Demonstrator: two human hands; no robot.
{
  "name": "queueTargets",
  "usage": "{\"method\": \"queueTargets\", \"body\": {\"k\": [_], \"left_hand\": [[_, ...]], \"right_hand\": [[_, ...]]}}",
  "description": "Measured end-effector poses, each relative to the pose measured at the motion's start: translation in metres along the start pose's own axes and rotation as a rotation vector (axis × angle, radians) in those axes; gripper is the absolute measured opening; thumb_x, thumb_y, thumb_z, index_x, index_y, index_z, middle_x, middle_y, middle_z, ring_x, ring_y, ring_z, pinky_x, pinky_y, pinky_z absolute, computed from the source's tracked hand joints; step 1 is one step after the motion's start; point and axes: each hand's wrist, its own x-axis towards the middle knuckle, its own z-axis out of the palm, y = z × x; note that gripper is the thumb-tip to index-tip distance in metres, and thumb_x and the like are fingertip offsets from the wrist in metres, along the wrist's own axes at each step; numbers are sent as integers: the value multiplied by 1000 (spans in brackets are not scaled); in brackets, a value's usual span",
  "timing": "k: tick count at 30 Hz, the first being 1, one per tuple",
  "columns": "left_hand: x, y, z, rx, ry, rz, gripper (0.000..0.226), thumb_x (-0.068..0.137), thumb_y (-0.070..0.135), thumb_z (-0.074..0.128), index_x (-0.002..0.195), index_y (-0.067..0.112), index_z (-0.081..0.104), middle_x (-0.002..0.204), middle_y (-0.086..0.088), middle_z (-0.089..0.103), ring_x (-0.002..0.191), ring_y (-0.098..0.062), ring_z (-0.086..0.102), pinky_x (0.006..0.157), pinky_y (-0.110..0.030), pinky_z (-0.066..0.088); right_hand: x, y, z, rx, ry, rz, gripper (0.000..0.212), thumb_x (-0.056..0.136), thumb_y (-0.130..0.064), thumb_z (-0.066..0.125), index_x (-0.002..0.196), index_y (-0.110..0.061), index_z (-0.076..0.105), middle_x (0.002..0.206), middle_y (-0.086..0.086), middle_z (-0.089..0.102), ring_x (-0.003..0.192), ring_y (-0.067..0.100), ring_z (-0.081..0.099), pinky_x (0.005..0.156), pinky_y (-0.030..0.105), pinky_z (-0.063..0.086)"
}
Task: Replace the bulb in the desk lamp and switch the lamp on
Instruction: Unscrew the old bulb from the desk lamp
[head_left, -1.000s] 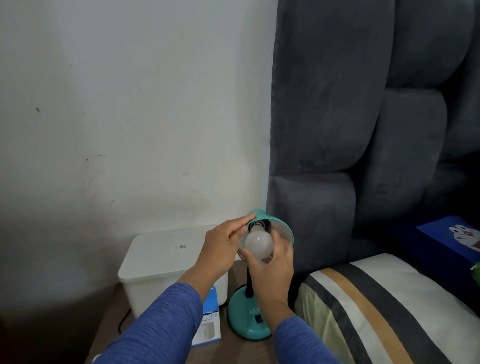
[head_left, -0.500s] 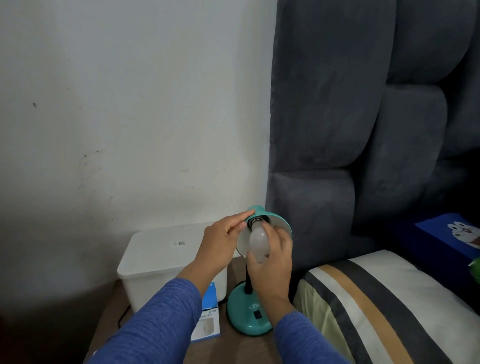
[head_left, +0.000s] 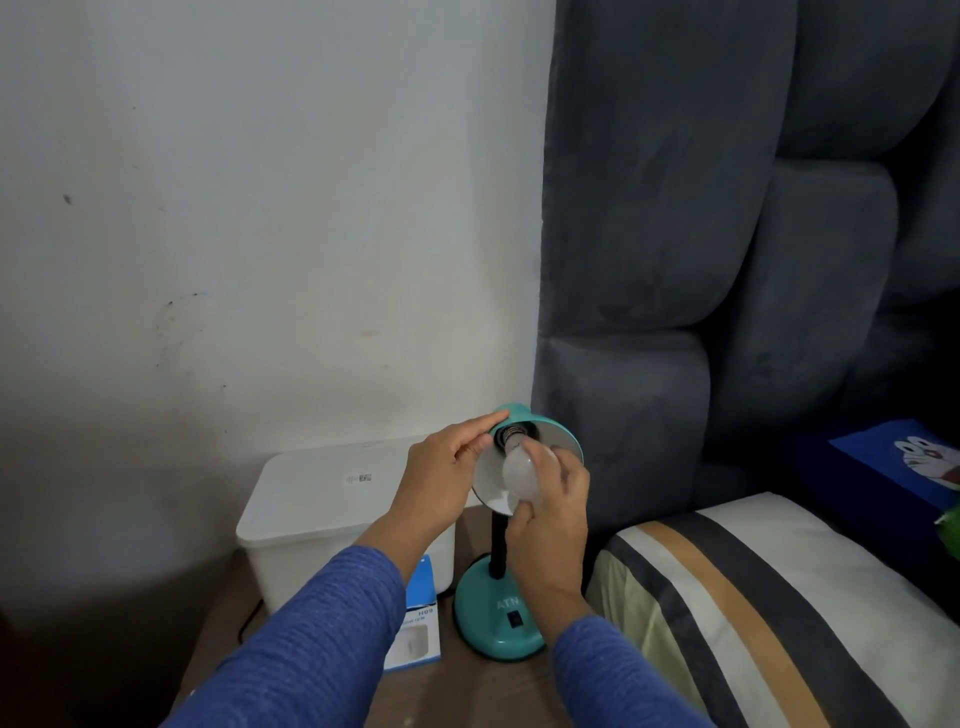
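A teal desk lamp stands on a wooden bedside table, its round base (head_left: 493, 626) bearing a black switch (head_left: 515, 618). Its shade (head_left: 558, 441) is tilted up toward me. My left hand (head_left: 441, 478) grips the back and rim of the shade. A frosted white bulb (head_left: 519, 475) sits at the socket, its metal thread partly showing. My right hand (head_left: 550, 514) is wrapped around the bulb from the right. The bulb is unlit.
A white lidded plastic box (head_left: 332, 514) sits left of the lamp against the wall. A blue and white bulb carton (head_left: 418, 629) lies in front of it. A grey padded headboard (head_left: 675, 260) and a striped pillow (head_left: 753, 613) crowd the right side.
My right hand has turned around the bulb, fingers now over its top. More of the bulb's metal thread shows at the socket. The left hand stays on the shade.
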Motion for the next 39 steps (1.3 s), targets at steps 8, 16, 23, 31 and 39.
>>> {"method": "queueTargets", "body": {"k": [8,16,23,31,39], "left_hand": [[-3,4,1,-27,-1,-31,33,98,19,46,126,33,58,134,8,57,124,-6,49,101,-13,34],[-23,2,-8,182,20,-154,42,99,31,40,141,27,39,139,-4,51,124,-20,51,96,-22,34],[-58,-19,-26,425,-70,-256,37,98,28,43,132,18,51,136,-7,55,125,-24,51,105,-29,34],[-98,-50,-34,507,-110,-334,38,96,26,47,133,17,51,138,-6,53,127,-24,47,106,-29,33],[-111,-90,-23,621,-186,-353,44,93,26,53,136,16,47,142,-10,45,131,-26,43,109,-33,32]], "right_hand": [[1,3,-21,51,-22,-17,59,74,-1,70,127,-19,48,124,2,44,108,9,46,94,25,48],[5,-2,-57,-73,-108,-58,65,68,-25,81,125,-12,51,117,4,49,100,8,47,85,16,38],[-8,-4,-78,24,-298,-17,74,74,-26,76,138,-33,41,117,-2,47,109,16,54,94,28,48],[-40,14,-76,186,-581,69,64,76,-18,75,129,-40,48,135,0,50,118,17,54,100,39,49],[-65,57,-47,92,-766,101,60,77,-16,74,129,-34,50,134,-6,51,117,14,53,93,33,51]]}}
